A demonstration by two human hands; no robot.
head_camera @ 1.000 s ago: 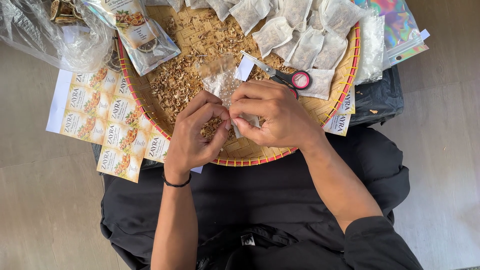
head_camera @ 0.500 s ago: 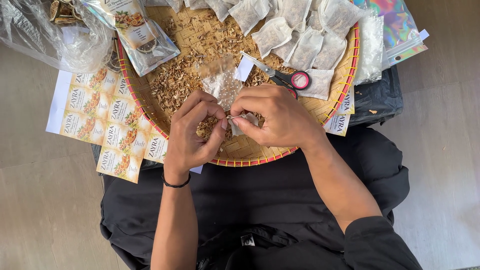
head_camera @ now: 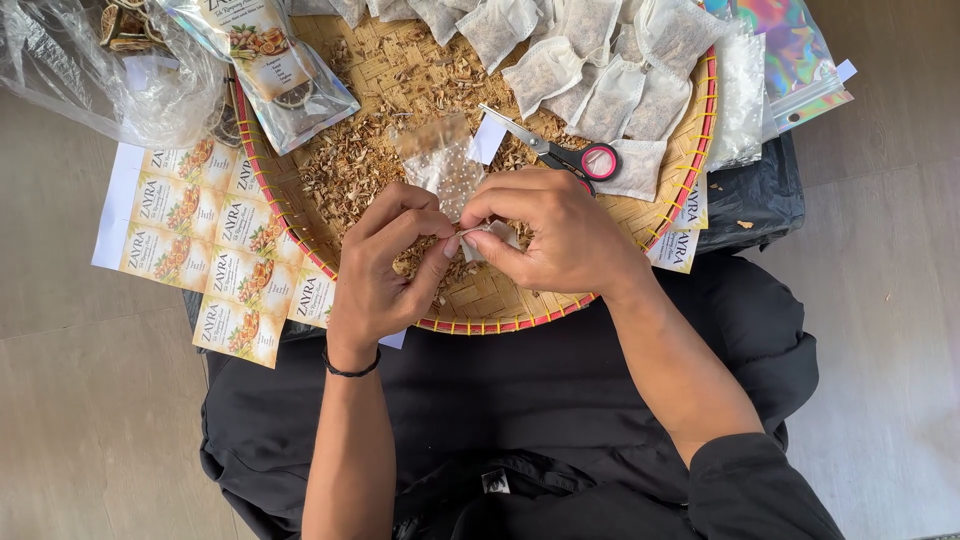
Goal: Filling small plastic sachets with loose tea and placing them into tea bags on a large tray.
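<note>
Sachet, small and white, sits pinched between both hands over the near part of the tray. Left hand: thumb and forefinger closed on the sachet's left edge, a black band on the wrist. Right hand: fingers curled, tips clamped on the sachet's right side, covering most of it. How full it is can't be told; too little of it shows.

Just beyond the fingertips a clear dotted bag lies on a heap of dried herb chips, which spreads across the tray's middle and under the hands. Scissors with a pink-ringed black handle lie just past the right hand, blades pointing left. Further out from the right hand, a pile of filled white sachets covers the far side of the tray.

Left of the left hand, sheets of printed labels lie partly tucked under the tray rim. Beyond them, a printed pouch rests on the rim, with a crumpled clear plastic bag at the far left. Far right of the right hand, a holographic zip pouch lies off the tray. Black clothing fills the view below the tray.
</note>
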